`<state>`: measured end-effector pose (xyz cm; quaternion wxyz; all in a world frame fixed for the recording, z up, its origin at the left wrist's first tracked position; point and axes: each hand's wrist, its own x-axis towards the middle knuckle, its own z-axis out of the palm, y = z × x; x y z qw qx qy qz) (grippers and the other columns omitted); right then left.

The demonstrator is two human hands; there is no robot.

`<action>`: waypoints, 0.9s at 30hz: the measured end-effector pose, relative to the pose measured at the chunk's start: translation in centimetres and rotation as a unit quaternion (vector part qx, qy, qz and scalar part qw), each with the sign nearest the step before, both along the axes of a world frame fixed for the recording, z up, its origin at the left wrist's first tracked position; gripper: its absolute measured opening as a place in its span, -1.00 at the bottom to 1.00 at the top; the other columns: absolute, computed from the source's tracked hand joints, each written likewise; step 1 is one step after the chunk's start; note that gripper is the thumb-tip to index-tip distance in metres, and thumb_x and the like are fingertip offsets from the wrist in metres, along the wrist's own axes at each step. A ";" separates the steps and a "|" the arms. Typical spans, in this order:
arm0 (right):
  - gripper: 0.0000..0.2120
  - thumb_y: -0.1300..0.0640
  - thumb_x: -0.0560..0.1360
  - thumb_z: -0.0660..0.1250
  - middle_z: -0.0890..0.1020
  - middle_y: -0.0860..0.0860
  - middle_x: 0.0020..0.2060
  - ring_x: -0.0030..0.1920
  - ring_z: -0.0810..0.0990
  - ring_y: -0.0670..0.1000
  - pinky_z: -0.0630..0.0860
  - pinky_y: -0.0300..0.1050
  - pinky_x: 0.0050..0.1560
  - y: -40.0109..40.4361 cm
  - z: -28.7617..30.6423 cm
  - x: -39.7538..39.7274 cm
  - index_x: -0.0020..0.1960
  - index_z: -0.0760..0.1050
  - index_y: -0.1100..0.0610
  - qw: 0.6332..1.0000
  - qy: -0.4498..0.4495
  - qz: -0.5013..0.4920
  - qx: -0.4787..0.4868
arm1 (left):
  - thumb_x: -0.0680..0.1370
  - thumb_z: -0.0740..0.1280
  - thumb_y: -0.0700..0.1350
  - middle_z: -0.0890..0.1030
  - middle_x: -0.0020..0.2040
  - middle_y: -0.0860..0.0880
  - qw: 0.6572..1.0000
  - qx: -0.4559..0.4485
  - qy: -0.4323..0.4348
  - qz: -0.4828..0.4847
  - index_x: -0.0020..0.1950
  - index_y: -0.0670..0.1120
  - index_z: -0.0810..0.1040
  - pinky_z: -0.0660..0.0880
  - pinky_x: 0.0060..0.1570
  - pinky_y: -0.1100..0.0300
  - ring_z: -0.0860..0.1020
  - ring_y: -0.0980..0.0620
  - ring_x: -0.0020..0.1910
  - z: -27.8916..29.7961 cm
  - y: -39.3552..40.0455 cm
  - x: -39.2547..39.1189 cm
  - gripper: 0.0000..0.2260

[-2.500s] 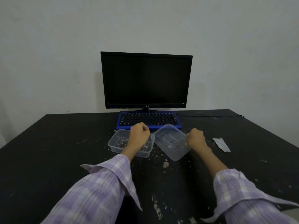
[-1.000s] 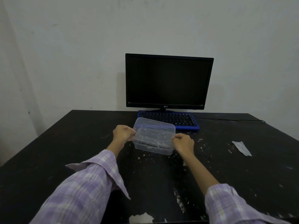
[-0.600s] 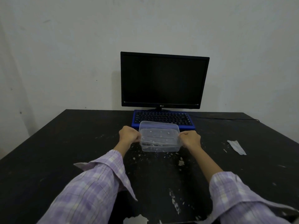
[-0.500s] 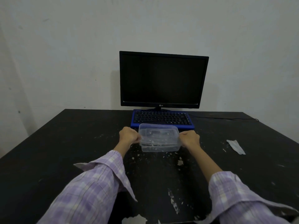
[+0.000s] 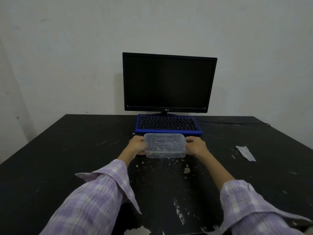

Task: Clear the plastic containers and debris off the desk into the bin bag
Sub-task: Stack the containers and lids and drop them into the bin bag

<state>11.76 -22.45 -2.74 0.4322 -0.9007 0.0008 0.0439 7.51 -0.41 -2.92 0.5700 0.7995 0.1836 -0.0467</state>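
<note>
While both hands grip the clear container ends, left hand, right hand, keyboard just beyond.

Clear glossy plastic container — matt black desk, scuffed, crumb-flecked.

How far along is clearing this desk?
Early. Both hands, left hand and right hand, grip the clear plastic container, closed. Crumbs and a crumpled wrapper remain on the black desk. No bin bag in view.
</note>
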 end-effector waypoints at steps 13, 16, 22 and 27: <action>-0.60 0.07 0.62 0.05 0.46 0.20 0.25 0.21 0.46 0.17 0.42 0.09 0.18 0.1 -1.4 1.9 0.45 0.21 0.01 0.982 -0.070 0.089 -0.150 | 0.64 -0.03 -0.10 0.39 0.39 -0.13 0.987 0.110 -0.043 -0.107 0.55 -0.01 -0.02 0.37 0.33 -0.06 0.45 -0.10 0.28 -1.3 -0.3 2.0 -0.53; -0.58 0.06 0.61 0.05 0.48 0.21 0.20 0.16 0.47 0.18 0.44 0.11 0.15 0.1 -1.7 2.1 0.46 0.17 0.06 0.968 -0.093 0.085 -0.217 | 0.64 -0.03 -0.15 0.41 0.37 -0.11 0.984 0.125 -0.069 -0.108 0.53 0.02 0.11 0.38 0.30 0.02 0.43 -0.09 0.28 -1.0 -0.6 1.7 -0.57; -0.60 0.02 0.61 0.04 0.54 0.16 0.15 0.10 0.53 0.13 0.49 0.06 0.10 0.0 -2.1 2.4 0.44 0.19 0.04 0.966 -0.100 0.083 -0.224 | 0.64 0.01 -0.20 0.41 0.35 -0.14 0.975 0.163 -0.102 -0.113 0.48 -0.04 0.22 0.34 0.16 0.14 0.41 -0.10 0.27 -1.3 -0.6 1.8 -0.61; -0.58 0.02 0.61 0.02 0.53 0.18 0.16 0.11 0.53 0.15 0.49 0.15 0.16 0.0 -2.0 2.4 0.46 0.15 0.04 0.966 -0.093 0.087 -0.227 | 0.63 0.03 -0.19 0.42 0.36 -0.17 0.971 0.188 -0.095 -0.115 0.47 -0.08 0.22 0.31 0.14 0.18 0.42 -0.12 0.28 -1.3 -0.7 2.2 -0.62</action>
